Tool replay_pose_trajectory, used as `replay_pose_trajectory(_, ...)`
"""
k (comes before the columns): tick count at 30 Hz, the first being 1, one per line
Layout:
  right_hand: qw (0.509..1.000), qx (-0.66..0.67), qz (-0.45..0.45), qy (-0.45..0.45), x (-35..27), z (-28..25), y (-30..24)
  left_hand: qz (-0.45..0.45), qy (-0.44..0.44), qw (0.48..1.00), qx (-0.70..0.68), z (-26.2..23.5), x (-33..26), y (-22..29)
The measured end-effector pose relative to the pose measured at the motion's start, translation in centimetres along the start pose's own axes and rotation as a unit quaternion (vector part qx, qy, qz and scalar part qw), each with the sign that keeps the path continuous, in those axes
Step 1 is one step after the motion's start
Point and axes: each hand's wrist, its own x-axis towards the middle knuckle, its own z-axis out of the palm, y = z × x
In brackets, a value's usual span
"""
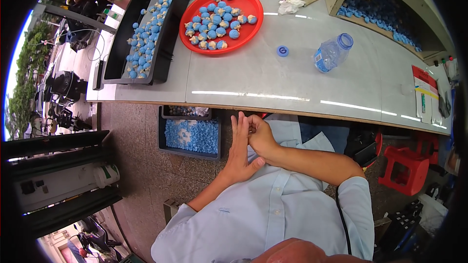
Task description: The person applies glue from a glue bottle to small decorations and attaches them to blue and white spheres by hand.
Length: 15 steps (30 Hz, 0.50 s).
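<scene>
In front of my shirt, just below the table's front edge, my two hands touch. My left hand (237, 155) is open, its fingers straight and together, its thumb apart. My right hand (262, 139) is closed, the fingers curled against the left palm and fingers; anything between them is hidden. On the grey-white table (234, 78) beyond stand a red round tray (256, 31) and a black bin (163, 61), both holding several blue balls (221, 32) with cream-coloured bits. An uncapped, clear plastic bottle (331, 54) stands to the right, its blue cap (282, 50) lying to its left.
Below the table at left, a dark crate (189, 155) holds small blue pieces. A box (385, 9) with more blue pieces stands at the far right. Crumpled tissues (291, 5) lie at the back. Red stools (403, 170) stand on the floor at right.
</scene>
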Motion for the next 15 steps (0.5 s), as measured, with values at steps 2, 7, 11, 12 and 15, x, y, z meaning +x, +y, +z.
replay_pose_trajectory(2,1.0,0.007,0.007,-0.001,0.1,0.0,0.4,0.001,-0.003,1.0,-0.007,-0.1,-0.1,-0.1)
replay_pose_trajectory(7,0.999,0.023,0.029,-0.002,-0.3,0.2,-0.4,-0.002,0.013,0.999,-0.045,0.2,-0.1,-0.2)
replay_pose_trajectory(11,0.999,0.001,0.023,-0.028,-0.2,-0.2,-0.8,-0.129,0.117,0.912,-0.372,0.4,0.3,1.0)
replay_pose_trajectory(12,0.999,-0.03,0.007,-0.034,-0.1,-0.3,-0.9,-0.085,0.147,0.859,-0.483,0.4,0.3,0.7)
replay_pose_trajectory(15,0.994,-0.066,-0.084,-0.03,0.1,-1.3,-0.7,-0.125,0.192,0.679,-0.697,-1.2,-0.1,0.3)
